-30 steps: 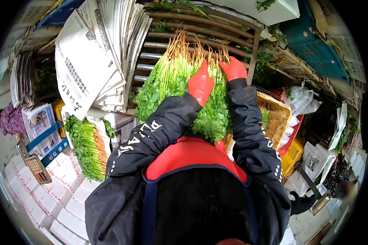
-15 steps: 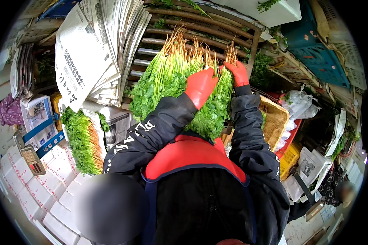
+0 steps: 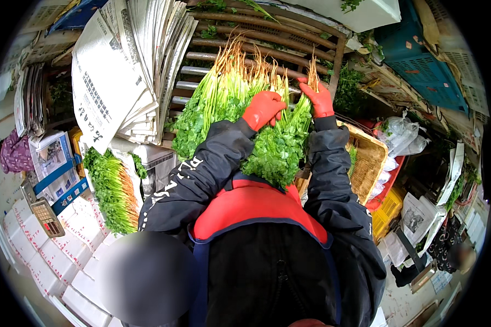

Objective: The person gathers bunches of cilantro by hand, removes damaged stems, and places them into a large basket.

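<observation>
Leafy coriander (image 3: 213, 101) lies in a row on a slatted wooden rack, its orange-brown roots toward the far side and its green leaves toward me. My right hand (image 3: 319, 101), in a red glove, is closed on a small bunch of coriander (image 3: 298, 122) at the right end, just under the roots. My left hand (image 3: 263, 110), also red-gloved, rests over the stems to the left of that bunch. Its fingers are curled in on the coriander stems; their tips are partly hidden.
Newspapers (image 3: 112, 82) are stacked at the rack's (image 3: 256, 34) left. Another coriander pile (image 3: 112, 188) lies at the left by a scale (image 3: 46, 215) and white boxes (image 3: 54, 256). To the right are a tan basket (image 3: 368, 163), a yellow crate (image 3: 387, 215) and teal crates (image 3: 420, 65).
My left hand has shifted slightly left and nearer to me, its fingers now more curled. The roots in my right hand are gathered more narrowly and stand slightly further right.
</observation>
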Demonstrator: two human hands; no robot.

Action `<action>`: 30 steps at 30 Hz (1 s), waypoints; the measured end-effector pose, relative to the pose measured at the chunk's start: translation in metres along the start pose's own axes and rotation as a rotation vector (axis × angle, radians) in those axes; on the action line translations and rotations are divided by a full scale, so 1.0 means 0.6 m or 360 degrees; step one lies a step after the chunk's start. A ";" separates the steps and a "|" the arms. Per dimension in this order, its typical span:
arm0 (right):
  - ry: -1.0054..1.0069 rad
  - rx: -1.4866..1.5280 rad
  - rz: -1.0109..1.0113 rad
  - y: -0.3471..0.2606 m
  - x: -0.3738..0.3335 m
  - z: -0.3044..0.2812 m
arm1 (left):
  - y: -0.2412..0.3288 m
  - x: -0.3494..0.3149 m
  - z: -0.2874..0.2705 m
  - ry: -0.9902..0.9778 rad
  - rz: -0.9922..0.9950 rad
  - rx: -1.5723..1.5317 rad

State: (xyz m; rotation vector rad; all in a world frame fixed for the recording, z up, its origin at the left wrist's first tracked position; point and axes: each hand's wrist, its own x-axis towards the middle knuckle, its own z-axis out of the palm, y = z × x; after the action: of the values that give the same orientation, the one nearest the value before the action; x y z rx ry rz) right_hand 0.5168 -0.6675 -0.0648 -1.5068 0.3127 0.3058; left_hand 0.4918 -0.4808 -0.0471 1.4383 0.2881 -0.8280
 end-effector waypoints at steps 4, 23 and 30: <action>0.0204 -0.0333 -0.0075 -0.018 -0.022 -0.005 | 0.002 -0.003 0.000 0.0185 -0.0007 -0.0175; -0.0174 -0.0507 -0.0073 -0.014 -0.024 0.013 | 0.000 -0.031 0.021 0.0471 0.0289 -0.0117; -0.0168 0.0072 0.0210 -0.024 -0.020 0.002 | 0.010 -0.014 0.056 0.0154 0.0344 0.0030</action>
State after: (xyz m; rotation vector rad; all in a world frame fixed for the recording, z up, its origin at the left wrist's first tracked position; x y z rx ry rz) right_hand 0.5112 -0.6671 -0.0470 -1.4229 0.3337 0.4786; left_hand 0.4799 -0.5101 -0.0319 1.5000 0.1938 -0.5880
